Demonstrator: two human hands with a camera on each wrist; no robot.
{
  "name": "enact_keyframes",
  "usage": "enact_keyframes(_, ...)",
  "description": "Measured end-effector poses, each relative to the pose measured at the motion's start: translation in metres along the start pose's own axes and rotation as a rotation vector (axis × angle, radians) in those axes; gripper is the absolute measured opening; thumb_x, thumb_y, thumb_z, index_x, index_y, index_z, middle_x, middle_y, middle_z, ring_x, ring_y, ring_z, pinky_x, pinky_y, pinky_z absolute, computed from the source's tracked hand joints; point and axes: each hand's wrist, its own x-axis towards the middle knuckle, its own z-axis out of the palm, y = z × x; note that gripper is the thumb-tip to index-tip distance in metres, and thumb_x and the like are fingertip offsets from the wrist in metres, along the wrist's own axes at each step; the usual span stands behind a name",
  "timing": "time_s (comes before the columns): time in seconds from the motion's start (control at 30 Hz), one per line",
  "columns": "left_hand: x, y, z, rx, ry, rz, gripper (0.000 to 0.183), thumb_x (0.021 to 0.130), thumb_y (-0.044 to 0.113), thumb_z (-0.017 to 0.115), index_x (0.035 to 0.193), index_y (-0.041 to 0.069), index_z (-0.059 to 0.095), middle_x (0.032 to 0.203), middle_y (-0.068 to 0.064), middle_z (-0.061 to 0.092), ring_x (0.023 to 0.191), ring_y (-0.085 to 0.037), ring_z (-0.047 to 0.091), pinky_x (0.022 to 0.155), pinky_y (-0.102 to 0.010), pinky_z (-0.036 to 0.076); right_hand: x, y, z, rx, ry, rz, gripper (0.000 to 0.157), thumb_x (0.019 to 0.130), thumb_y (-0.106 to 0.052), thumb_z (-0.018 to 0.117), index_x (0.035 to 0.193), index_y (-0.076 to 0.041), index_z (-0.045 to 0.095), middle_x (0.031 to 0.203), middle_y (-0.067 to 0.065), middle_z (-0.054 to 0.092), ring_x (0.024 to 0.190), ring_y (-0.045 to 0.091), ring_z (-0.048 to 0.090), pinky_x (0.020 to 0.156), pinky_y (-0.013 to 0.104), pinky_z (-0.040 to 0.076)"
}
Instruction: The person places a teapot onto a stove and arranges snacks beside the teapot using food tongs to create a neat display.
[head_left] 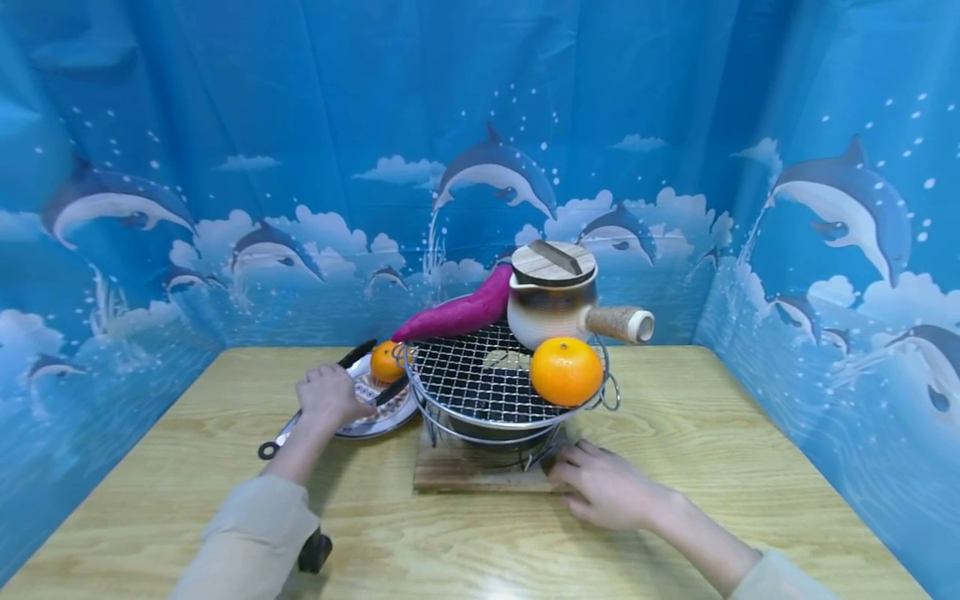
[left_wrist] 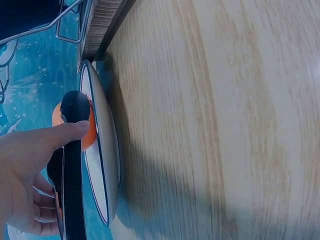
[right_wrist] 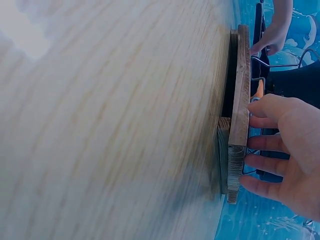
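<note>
My left hand [head_left: 330,396] grips a pair of black-tipped tongs [left_wrist: 74,175], thumb along one arm and fingers round the other side. The two tips stand apart on either side of an orange [head_left: 386,362], which lies on a patterned plate [head_left: 375,430]. In the left wrist view one tip overlaps that orange. My right hand [head_left: 603,485] is at the near right corner of a wooden board [head_left: 465,475] under a small grill stove. The right wrist view shows its fingers [right_wrist: 267,143] spaced apart and slightly bent, fingertips right at the board's top and the wire legs.
On the round wire grill rack [head_left: 480,375] lie a purple sweet potato [head_left: 461,315] and a larger orange [head_left: 566,372]. A lidded pot [head_left: 551,304] stands there too, its wrapped handle pointing right. A blue dolphin curtain [head_left: 480,125] surrounds the wooden table [head_left: 712,433].
</note>
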Motion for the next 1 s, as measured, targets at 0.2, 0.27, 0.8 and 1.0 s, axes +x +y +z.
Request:
enact_keyframes(0.2,0.003,0.002,0.006,0.029,0.006,-0.002,0.095,0.063,0.056,0.076,0.112,-0.02,0.046,0.099,-0.032,0.051,0.09,-0.04,0.049,0.075,-0.049,0.045,0.0,-0.001,0.0,-0.001,0.007,-0.003,0.018,0.08,-0.022,0.065,0.097,-0.017,0.066,0.096,-0.004,0.058,0.088,0.014,0.053,0.08,0.033,0.048)
enact_keyframes(0.27,0.004,0.003,0.007,0.031,0.006,-0.002,0.095,0.063,0.055,0.077,0.112,-0.02,0.046,0.1,-0.033,0.05,0.091,-0.04,0.049,0.076,-0.05,0.044,-0.001,-0.001,0.0,-0.002,0.008,-0.002,0.018,0.08,-0.022,0.065,0.097,-0.017,0.066,0.096,-0.004,0.058,0.088,0.014,0.053,0.08,0.033,0.048)
enact_keyframes(0.8,0.009,0.006,0.013,0.043,0.021,-0.023,0.09,0.064,0.052,0.077,0.11,-0.02,0.048,0.097,-0.032,0.05,0.089,-0.04,0.048,0.073,-0.051,0.044,0.001,0.001,0.0,0.01,-0.005,0.003,0.018,0.08,-0.022,0.064,0.097,-0.017,0.066,0.099,-0.003,0.058,0.09,0.015,0.053,0.082,0.034,0.048)
enact_keyframes(1.0,0.01,0.009,0.013,0.049,0.02,-0.023,0.087,0.067,0.051,0.076,0.109,-0.02,0.048,0.096,-0.032,0.05,0.089,-0.04,0.048,0.074,-0.051,0.044,0.0,0.002,0.0,0.013,0.0,0.004,0.017,0.08,-0.022,0.065,0.097,-0.018,0.066,0.099,-0.003,0.058,0.09,0.015,0.053,0.081,0.033,0.048)
